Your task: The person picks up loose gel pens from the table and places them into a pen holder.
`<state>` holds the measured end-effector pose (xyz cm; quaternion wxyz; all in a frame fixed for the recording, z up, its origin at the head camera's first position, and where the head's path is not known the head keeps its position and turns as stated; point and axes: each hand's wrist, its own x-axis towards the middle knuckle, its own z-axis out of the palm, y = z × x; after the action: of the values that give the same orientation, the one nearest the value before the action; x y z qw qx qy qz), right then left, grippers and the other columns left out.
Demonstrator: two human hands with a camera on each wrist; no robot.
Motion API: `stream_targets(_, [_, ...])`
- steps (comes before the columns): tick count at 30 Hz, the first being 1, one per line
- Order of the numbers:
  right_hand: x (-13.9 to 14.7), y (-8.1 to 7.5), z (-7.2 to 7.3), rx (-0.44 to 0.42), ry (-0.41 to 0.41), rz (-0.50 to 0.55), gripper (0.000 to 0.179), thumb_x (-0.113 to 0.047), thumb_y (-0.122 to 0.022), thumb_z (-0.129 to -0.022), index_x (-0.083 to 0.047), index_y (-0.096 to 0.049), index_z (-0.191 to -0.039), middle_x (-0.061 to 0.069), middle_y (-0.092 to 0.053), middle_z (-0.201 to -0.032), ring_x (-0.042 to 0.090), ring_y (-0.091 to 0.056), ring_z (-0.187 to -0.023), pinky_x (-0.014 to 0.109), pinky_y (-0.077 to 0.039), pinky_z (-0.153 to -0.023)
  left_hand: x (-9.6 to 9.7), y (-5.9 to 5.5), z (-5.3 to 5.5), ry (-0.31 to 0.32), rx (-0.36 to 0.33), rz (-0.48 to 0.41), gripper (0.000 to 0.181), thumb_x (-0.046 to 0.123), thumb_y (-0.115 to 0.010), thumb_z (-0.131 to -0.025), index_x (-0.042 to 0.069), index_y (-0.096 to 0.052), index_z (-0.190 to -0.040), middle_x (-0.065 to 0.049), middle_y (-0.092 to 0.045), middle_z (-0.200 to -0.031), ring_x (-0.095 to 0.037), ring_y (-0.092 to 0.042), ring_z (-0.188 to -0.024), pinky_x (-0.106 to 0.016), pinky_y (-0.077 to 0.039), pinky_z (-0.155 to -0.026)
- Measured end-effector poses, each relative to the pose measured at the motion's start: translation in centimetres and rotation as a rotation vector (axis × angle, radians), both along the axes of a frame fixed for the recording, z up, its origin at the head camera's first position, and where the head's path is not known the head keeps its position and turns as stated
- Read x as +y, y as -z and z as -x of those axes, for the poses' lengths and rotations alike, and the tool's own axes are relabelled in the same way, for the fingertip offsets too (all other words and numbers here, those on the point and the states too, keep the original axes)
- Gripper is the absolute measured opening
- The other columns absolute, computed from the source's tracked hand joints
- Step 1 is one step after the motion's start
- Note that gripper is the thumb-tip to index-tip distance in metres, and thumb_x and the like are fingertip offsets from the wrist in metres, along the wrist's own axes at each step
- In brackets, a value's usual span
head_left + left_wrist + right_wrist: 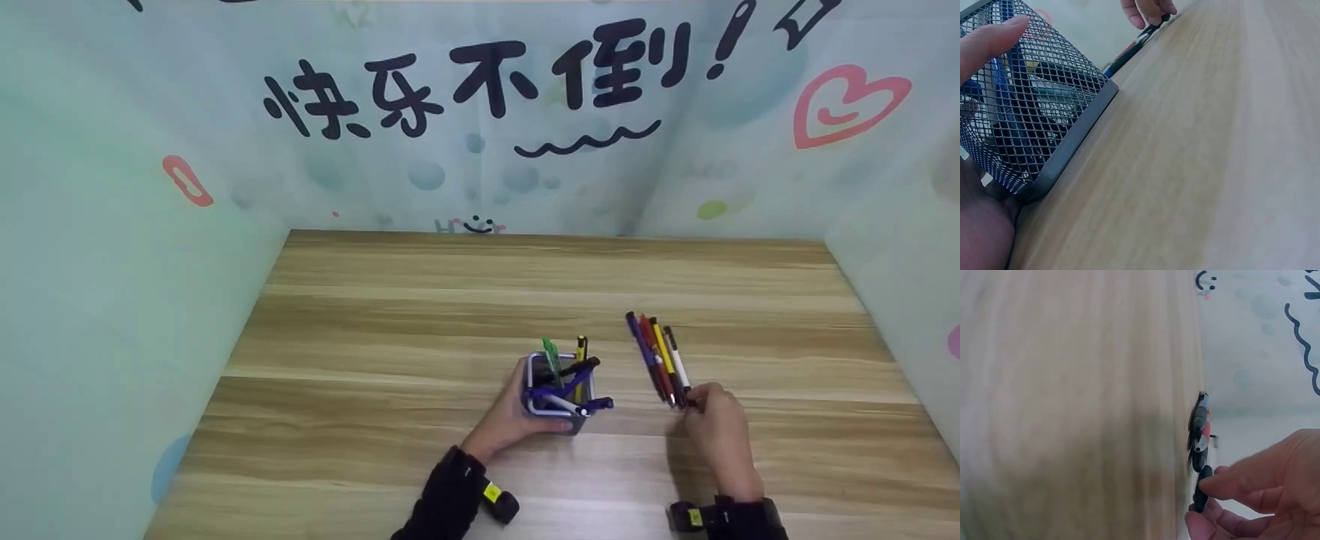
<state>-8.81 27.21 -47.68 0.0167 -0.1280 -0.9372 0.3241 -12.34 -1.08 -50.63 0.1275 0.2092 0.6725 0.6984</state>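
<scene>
My left hand (510, 420) grips a dark metal mesh pen holder (1081, 67), thumb on one side and fingers round the other. In the holder stand several pens: a green pen (550, 350), a yellow-and-black one (582, 346), a black one and blue ones leaning over the rim. To its right, my right hand (721, 427) pinches the black near end (1202, 489) of a white pen (677, 358) between thumb and fingers. Close beside that pen lie a yellow pen (661, 341), a red pen (648, 337) and a purple pen (637, 334), roughly parallel on the table.
The wood-grain table (360, 330) reaches back to a printed cloth backdrop (480, 150) with dark lettering. Pale side panels (90, 262) border it left and right. Each wrist carries a small black camera with a yellow label.
</scene>
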Motion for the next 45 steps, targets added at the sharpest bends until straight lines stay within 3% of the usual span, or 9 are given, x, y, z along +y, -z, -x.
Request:
stream_targets(5, [-0.2, -0.5, 0.2, -0.009, 0.047, 0.204, 0.043, 0.008, -0.045, -0.084, 0.013, -0.037, -0.126, 0.033, -0.053, -0.109, 0.038, -0.053, -0.096, 0.028, -0.046, -0.072, -0.2, -0.9, -0.4, -0.003, 0.004, 0.008, 0.085, 0.009, -0.083, -0.063, 0.023, -0.037, -0.134, -0.001, -0.049, -0.133, -0.017, -0.046, -0.124, -0.043, -0.027, -0.111])
stream_targets(8, [-0.5, -1.4, 0.2, -0.005, 0.053, 0.34, 0.048, 0.006, -0.042, -0.09, 0.011, -0.029, -0.136, 0.029, -0.051, -0.114, 0.03, -0.052, -0.103, 0.013, -0.043, -0.073, 0.0, 0.0, 0.0, -0.004, 0.013, 0.001, 0.087, 0.008, -0.084, -0.063, 0.024, -0.037, -0.134, 0.001, -0.049, -0.133, -0.017, -0.045, -0.124, -0.043, -0.026, -0.112])
stream_targets(11, [-0.9, -2.4, 0.3, 0.01, 0.029, 0.504, 0.048, 0.005, -0.04, -0.093, 0.011, -0.027, -0.139, 0.018, -0.052, -0.111, 0.013, -0.053, -0.098, 0.01, -0.043, -0.074, 0.2, 1.1, 0.4, -0.005, 0.02, -0.002, 0.088, 0.008, -0.084, -0.063, 0.027, -0.036, -0.134, 0.004, -0.049, -0.134, -0.016, -0.045, -0.124, -0.042, -0.026, -0.112])
stream_targets(16, [-2.1, -4.1, 0.0, 0.081, -0.043, 0.759, 0.042, 0.005, -0.042, -0.092, 0.012, -0.033, -0.133, -0.003, -0.055, -0.094, 0.003, -0.056, -0.08, 0.018, -0.049, -0.072, 0.2, 1.9, 0.6, 0.001, 0.032, -0.016, 0.088, 0.011, -0.084, -0.063, 0.03, -0.036, -0.134, 0.002, -0.048, -0.136, -0.014, -0.045, -0.125, -0.042, -0.025, -0.112])
stream_targets(23, [-4.9, -6.3, -0.4, 0.256, -0.181, 0.949, 0.028, 0.018, -0.05, -0.08, 0.005, -0.044, -0.104, 0.001, -0.057, -0.089, 0.011, -0.062, -0.074, 0.022, -0.054, -0.065, 0.1, 1.8, 0.6, -0.009, 0.016, 0.001, 0.09, 0.01, -0.085, -0.062, 0.033, -0.036, -0.134, 0.004, -0.048, -0.136, -0.013, -0.045, -0.126, -0.043, -0.025, -0.112])
stream_targets(29, [-6.7, -7.2, -0.2, 0.332, -0.377, 0.866, 0.024, 0.021, -0.052, -0.078, 0.015, -0.043, -0.099, 0.008, -0.054, -0.088, 0.01, -0.059, -0.074, 0.021, -0.055, -0.065, 0.0, 0.1, 0.0, 0.005, 0.002, -0.015, 0.088, 0.006, -0.083, -0.062, 0.026, -0.036, -0.135, -0.003, -0.047, -0.137, -0.017, -0.045, -0.126, -0.044, -0.026, -0.112])
stream_targets(32, [-7.4, -7.4, 0.1, 0.345, -0.391, 0.77, 0.021, 0.017, -0.054, -0.081, 0.014, -0.046, -0.1, 0.008, -0.056, -0.087, 0.011, -0.06, -0.073, 0.02, -0.052, -0.061, -0.1, -0.9, -0.3, 0.014, -0.008, -0.032, 0.087, 0.006, -0.082, -0.063, 0.024, -0.037, -0.134, -0.002, -0.048, -0.136, -0.017, -0.045, -0.125, -0.043, -0.027, -0.112])
stream_targets(39, [-8.7, -7.9, 0.1, 0.307, -0.383, 0.655, 0.015, 0.01, -0.057, -0.085, 0.006, -0.053, -0.1, 0.013, -0.06, -0.088, 0.015, -0.062, -0.072, 0.021, -0.051, -0.059, -0.2, -0.8, -0.3, 0.012, 0.003, -0.045, 0.087, 0.004, -0.082, -0.063, 0.023, -0.037, -0.134, -0.003, -0.048, -0.136, -0.018, -0.045, -0.126, -0.042, -0.027, -0.112])
stream_targets(45, [-9.3, -7.9, 0.1, 0.347, -0.416, 0.534, 0.014, 0.008, -0.058, -0.085, 0.001, -0.058, -0.097, 0.015, -0.063, -0.088, 0.013, -0.063, -0.072, 0.019, -0.051, -0.064, -0.1, -0.9, -0.3, 0.011, 0.015, -0.034, 0.087, 0.004, -0.082, -0.064, 0.024, -0.036, -0.135, -0.005, -0.048, -0.137, -0.015, -0.045, -0.125, -0.04, -0.028, -0.111])
